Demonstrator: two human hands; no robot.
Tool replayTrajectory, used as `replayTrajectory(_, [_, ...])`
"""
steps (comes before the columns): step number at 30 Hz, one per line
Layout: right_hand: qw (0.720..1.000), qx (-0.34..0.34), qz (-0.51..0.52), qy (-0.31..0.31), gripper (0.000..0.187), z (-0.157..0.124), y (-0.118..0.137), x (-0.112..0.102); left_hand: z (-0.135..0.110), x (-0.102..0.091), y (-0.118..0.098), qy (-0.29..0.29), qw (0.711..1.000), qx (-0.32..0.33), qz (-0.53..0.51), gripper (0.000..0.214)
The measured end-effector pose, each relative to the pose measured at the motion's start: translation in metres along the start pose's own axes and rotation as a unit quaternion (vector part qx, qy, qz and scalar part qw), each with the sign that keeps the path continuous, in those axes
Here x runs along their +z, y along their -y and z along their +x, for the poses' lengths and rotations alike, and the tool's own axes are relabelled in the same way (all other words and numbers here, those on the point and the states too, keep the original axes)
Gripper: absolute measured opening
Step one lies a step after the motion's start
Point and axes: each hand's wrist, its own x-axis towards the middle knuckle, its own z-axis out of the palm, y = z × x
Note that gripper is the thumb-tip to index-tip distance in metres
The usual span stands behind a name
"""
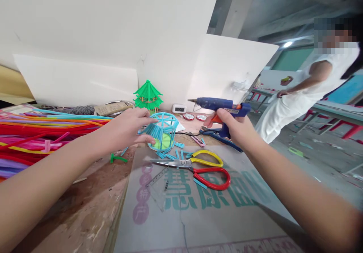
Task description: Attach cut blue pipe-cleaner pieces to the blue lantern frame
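The glue gun (219, 105) is blue with an orange trigger. The straw frame (163, 131) is light blue over a green base. The scissors (195, 167) have one yellow and one red handle.
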Motion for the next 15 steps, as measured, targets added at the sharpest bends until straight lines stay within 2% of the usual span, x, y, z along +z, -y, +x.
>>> replayTrajectory(3, [0.998, 0.058, -0.028, -0.009, 0.039, 0.014, -0.022, -0.004, 0.000, -0.014, -0.003, -0.029, 0.999, -0.030, -0.028, 0.040])
replayTrajectory(7, [0.991, 0.094, -0.041, 0.091, 0.041, 0.040, -0.055, 0.002, 0.001, -0.023, -0.006, -0.049, 0.996, -0.067, -0.040, 0.035])
replayTrajectory(9, [0.987, 0.095, -0.060, 0.115, 0.039, 0.055, -0.068, 0.008, 0.001, -0.023, -0.007, -0.043, 0.994, -0.084, -0.052, 0.033])
replayTrajectory(15, [0.979, 0.135, -0.102, 0.113, 0.031, 0.078, -0.105, 0.037, 0.000, -0.023, -0.010, -0.054, 0.983, -0.126, -0.121, 0.030])
